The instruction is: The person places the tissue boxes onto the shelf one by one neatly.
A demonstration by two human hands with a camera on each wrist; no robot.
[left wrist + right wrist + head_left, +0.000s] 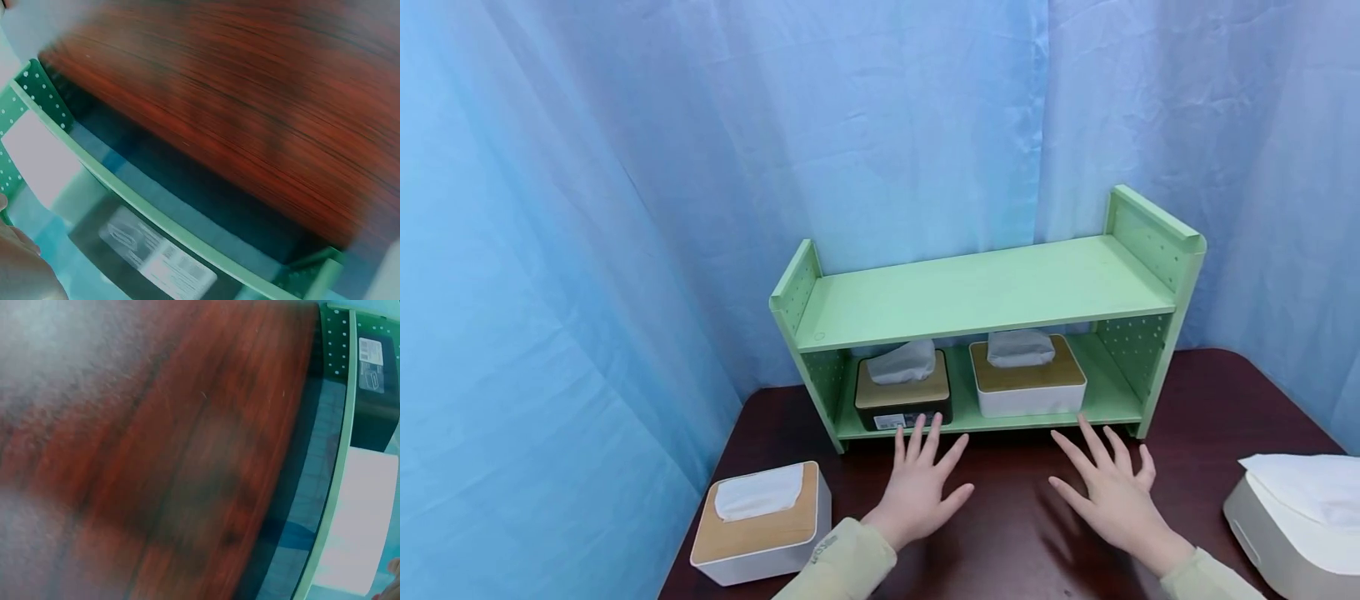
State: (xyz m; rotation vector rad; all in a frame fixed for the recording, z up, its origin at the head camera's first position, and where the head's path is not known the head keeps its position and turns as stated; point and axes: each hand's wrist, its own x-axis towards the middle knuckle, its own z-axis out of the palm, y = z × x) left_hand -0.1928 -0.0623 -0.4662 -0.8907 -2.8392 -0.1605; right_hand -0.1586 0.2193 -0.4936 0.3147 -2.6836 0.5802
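Observation:
Both hands hover flat above the dark wooden table [1007, 533] with fingers spread, holding nothing. My left hand [921, 479] reaches toward a black tissue box [902, 396] with a wooden lid on the lower shelf of a green shelf unit [985, 292]. My right hand [1112, 487] is just in front of a white tissue box [1028, 379] with a wooden lid on that same shelf. In the left wrist view the black box's label [159, 253] shows behind the shelf's front edge [144, 206]. The right wrist view shows the table [175, 462] and the shelf edge [331, 487].
Another white tissue box [760, 521] with a wooden lid sits at the table's front left corner. A white container [1296, 517] with tissue lies at the right edge. The upper shelf [977, 287] is bare. Blue curtains [625, 167] hang behind and to the left.

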